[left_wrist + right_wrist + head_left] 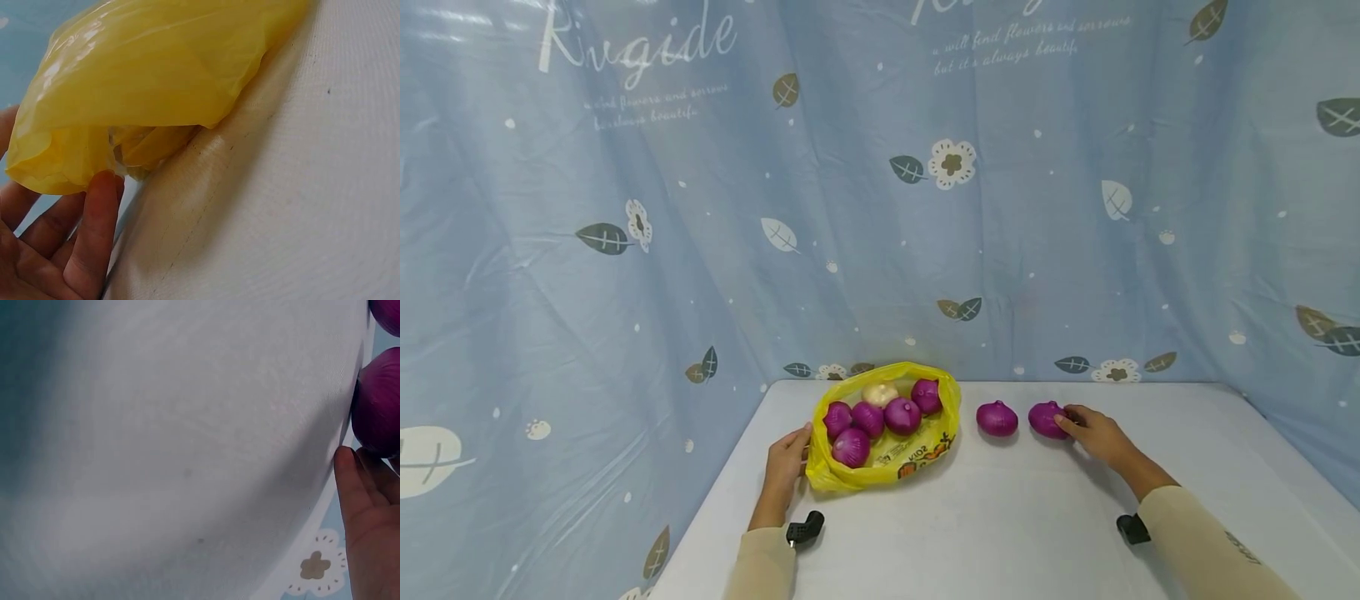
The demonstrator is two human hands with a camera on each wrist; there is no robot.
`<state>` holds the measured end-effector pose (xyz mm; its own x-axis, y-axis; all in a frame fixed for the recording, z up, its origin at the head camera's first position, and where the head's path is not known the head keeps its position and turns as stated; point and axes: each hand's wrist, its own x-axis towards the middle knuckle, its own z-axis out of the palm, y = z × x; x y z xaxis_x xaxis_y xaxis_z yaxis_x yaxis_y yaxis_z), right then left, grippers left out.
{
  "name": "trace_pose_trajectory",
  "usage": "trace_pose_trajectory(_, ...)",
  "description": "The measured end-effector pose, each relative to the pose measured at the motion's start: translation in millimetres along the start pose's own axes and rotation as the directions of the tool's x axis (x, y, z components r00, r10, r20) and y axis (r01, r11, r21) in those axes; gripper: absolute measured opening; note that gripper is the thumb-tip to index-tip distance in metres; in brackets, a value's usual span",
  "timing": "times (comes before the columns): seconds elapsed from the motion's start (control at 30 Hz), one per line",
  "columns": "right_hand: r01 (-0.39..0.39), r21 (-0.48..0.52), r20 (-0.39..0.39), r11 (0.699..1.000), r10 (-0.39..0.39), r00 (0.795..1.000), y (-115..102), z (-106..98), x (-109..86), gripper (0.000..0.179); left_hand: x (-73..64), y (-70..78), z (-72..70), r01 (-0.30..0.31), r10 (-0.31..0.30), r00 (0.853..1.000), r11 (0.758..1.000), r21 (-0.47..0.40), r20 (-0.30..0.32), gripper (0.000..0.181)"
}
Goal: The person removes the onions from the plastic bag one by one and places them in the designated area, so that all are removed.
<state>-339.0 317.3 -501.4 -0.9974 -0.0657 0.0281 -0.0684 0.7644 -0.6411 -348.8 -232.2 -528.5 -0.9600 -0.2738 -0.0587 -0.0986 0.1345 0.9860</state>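
A yellow plastic bag [850, 479] lies with its mouth wide on the table, holding several purple onions [852, 448] and one pale onion [880, 393]. At its left edge my left hand [786, 462] holds the bag by the side. The left wrist view shows the fingers against the yellow film [156, 69]; part of the hand is behind it. Right of the bag sit two purple onions. My right hand [1096, 433] grips the right-hand onion [1045, 419] at its right side, thumb in front. The other onion [997, 418] stands just left of it, apart from both hands.
A white-covered table [970, 533] reaches back to a blue curtain [865, 250] printed with leaves and flowers. Black wrist devices show at the left cuff [805, 527] and the right cuff [1132, 528].
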Motion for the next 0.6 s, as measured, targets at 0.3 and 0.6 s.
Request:
trace_pose_trajectory(0.3, 0.006, 0.012, 0.009, 1.0, -0.006, 1.0, 0.4, 0.3, -0.6, 0.074, 1.3, -0.7, 0.1, -0.008, 0.008, 1.0, 1.0, -0.015, 0.005, 0.062)
trace_pose_trajectory(0.6, 0.002, 0.017, 0.016, 1.0, -0.002, 1.0, 0.8, 2.5, -0.9, 0.078, -0.8, 0.5, 0.0, -0.016, 0.016, 1.0, 1.0, -0.015, 0.004, 0.061)
